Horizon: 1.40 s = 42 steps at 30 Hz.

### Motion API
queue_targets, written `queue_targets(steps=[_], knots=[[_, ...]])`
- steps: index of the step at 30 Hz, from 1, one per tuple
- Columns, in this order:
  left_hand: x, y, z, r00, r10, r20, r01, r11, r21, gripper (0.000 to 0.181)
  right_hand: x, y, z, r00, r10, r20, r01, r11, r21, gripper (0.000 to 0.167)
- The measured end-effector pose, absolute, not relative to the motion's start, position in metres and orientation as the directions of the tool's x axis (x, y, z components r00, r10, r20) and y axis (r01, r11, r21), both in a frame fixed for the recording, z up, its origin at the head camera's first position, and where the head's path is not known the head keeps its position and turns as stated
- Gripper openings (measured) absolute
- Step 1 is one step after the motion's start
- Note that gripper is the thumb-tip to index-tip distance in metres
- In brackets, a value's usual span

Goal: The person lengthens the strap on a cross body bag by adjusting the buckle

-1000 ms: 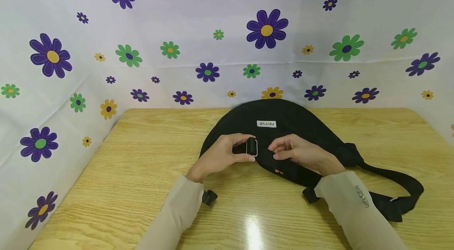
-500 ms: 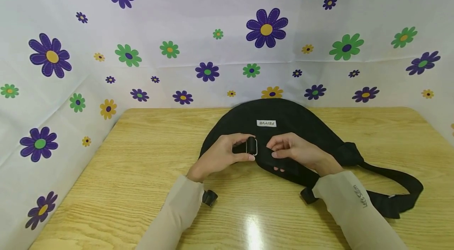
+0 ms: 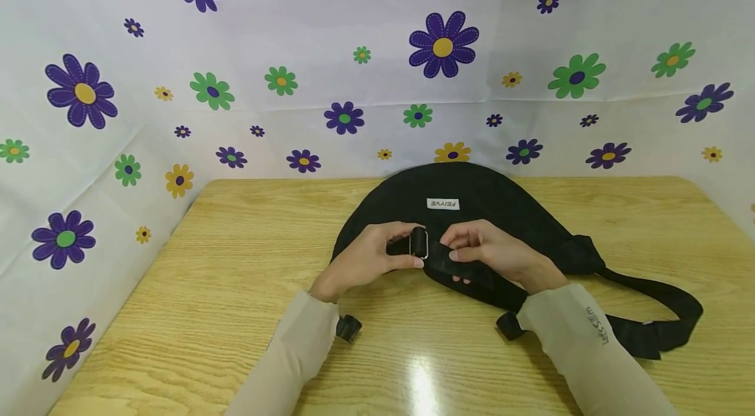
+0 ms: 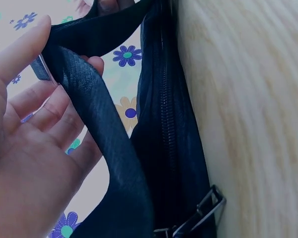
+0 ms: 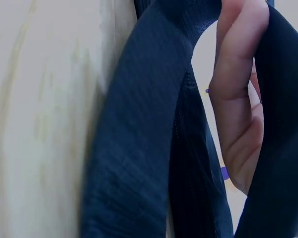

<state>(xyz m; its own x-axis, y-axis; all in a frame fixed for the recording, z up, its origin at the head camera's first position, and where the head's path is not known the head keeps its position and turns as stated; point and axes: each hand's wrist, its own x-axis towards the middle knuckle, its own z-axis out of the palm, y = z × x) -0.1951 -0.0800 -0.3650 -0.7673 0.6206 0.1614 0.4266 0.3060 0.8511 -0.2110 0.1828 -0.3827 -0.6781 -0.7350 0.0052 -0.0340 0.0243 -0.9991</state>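
Note:
A black bag (image 3: 472,190) with a small white label lies at the back of the table. In front of it my left hand (image 3: 364,259) pinches a metal ring buckle (image 3: 419,243) with black strap through it, between thumb and fingers. Just right of the buckle, my right hand (image 3: 501,252) pinches a black strap (image 3: 466,266). The left wrist view shows the strap (image 4: 104,119) looping past the left palm, and the bag's zipper (image 4: 166,99) behind. Strap (image 5: 134,129) also fills much of the right wrist view, beside curled fingers (image 5: 236,94).
A strap loop (image 3: 678,311) trails over the table's right side. Black strap ends (image 3: 349,328) show near the left sleeve and, likewise, by the right sleeve (image 3: 510,325). A flowered cloth (image 3: 295,29) hangs behind the wooden table (image 3: 236,239).
My right hand has shifted slightly left toward the buckle with the strap, and the strap part by the right sleeve has moved slightly left. My left hand holds its place.

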Motion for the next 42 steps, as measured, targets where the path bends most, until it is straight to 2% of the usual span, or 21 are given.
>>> queue_targets(steps=[4,10,15,19,24,31,36,42], knots=[[-0.195,-0.081,-0.365,-0.766,0.623,0.16,0.427,0.306,0.851,0.048,-0.211,0.182,-0.383,-0.673,-0.739,0.026,-0.04,0.002,-0.999,0.01],[-0.195,-0.08,-0.365,-0.756,0.64,0.137,0.41,0.301,0.861,0.048,-0.209,0.179,-0.384,-0.694,-0.72,0.007,-0.007,-0.003,-1.0,0.02],[-0.193,-0.076,-0.367,-0.74,0.662,0.123,0.387,0.268,0.882,0.044,-0.206,0.174,-0.384,-0.708,-0.705,0.022,-0.03,-0.001,-1.0,0.016],[-0.191,-0.072,-0.37,-0.719,0.681,0.139,0.401,0.243,0.883,0.042,-0.205,0.17,-0.382,-0.717,-0.695,0.044,-0.058,-0.003,-0.998,0.012],[-0.191,-0.071,-0.369,-0.72,0.675,0.163,0.432,0.251,0.866,0.043,-0.204,0.168,-0.381,-0.729,-0.684,0.029,-0.041,0.001,-0.999,0.016],[-0.195,-0.08,-0.364,-0.74,0.645,0.19,0.449,0.264,0.854,0.044,-0.207,0.178,-0.381,-0.675,-0.738,-0.006,0.048,-0.036,-0.998,0.021],[-0.196,-0.084,-0.36,-0.752,0.623,0.215,0.453,0.251,0.855,0.044,-0.211,0.185,-0.383,-0.627,-0.779,0.018,0.038,-0.054,-0.998,0.022],[-0.196,-0.083,-0.36,-0.753,0.627,0.198,0.438,0.254,0.862,0.046,-0.21,0.183,-0.384,-0.637,-0.769,0.047,0.002,-0.063,-0.998,0.017]])
